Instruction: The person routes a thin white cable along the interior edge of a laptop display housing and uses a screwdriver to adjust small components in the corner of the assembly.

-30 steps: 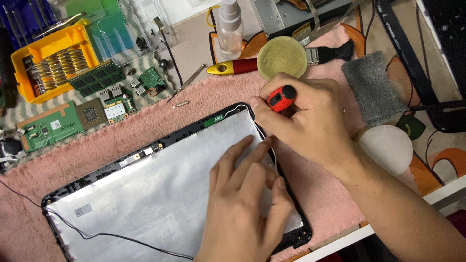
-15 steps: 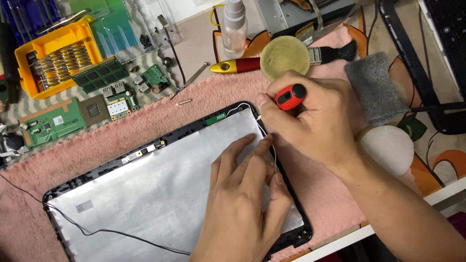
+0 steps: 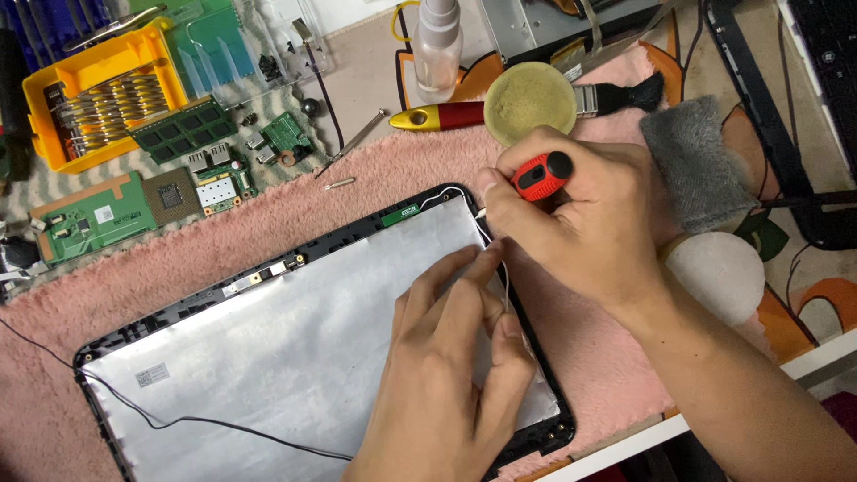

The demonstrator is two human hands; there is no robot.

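A laptop lid panel (image 3: 295, 357), silver-backed in a black frame, lay face down across a pink fluffy mat (image 3: 223, 232), and over the past second the view had drifted so the panel sat slightly lower and further right, while both hands kept their places at its right edge. The left hand (image 3: 446, 375) stayed flat on the silver backing, fingers together and reaching toward a thin white wire (image 3: 500, 268) that ran along the frame. The right hand (image 3: 580, 223) remained clenched around a red-handled screwdriver (image 3: 540, 176), its tip hidden behind the fingers near the upper right corner; the work there looked unfinished. Around the mat stood a yellow parts tray (image 3: 94, 94), green circuit boards (image 3: 98, 214), a grey cloth (image 3: 696, 161), a round sponge pad (image 3: 528, 101), a brush (image 3: 616, 96) and a clear bottle (image 3: 437, 49). A loose black cable (image 3: 178, 419) trailed over the panel's lower left, and the wire crossed the hands' working spot.
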